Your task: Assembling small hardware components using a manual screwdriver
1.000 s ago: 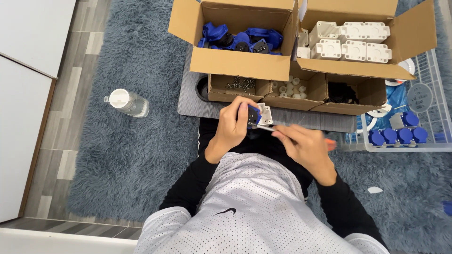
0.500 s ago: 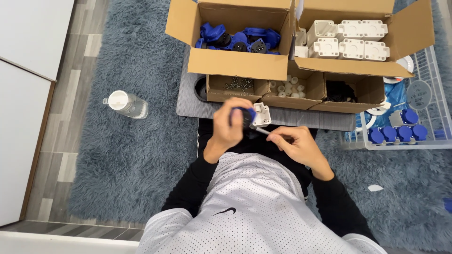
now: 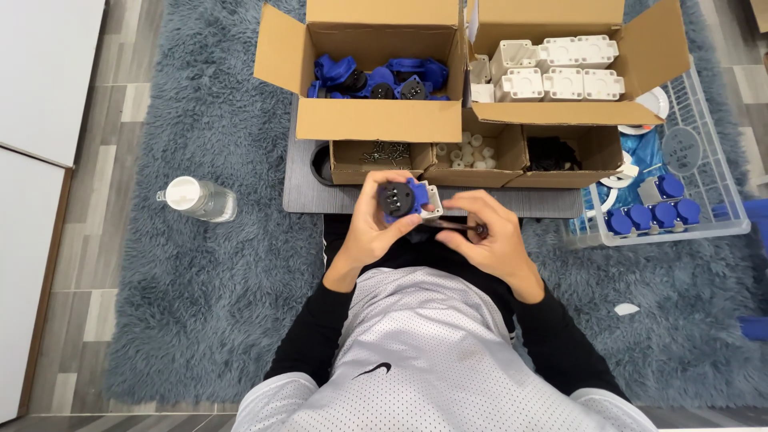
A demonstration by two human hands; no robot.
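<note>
My left hand grips a small blue and white socket part with a black round face, held up in front of my chest. My right hand sits just to its right and pinches a thin dark screwdriver, whose tip points left at the part. Both hands hover over my lap, just in front of a grey tray.
Two open cardboard boxes stand ahead: one with blue parts, one with white housings. Small boxes hold screws, white plugs and black pieces. A white wire basket with finished blue sockets stands right. A water bottle lies left on the rug.
My left hand turned the part so its black face shows. My right hand rose from my lap and brought the screwdriver up against the part.
</note>
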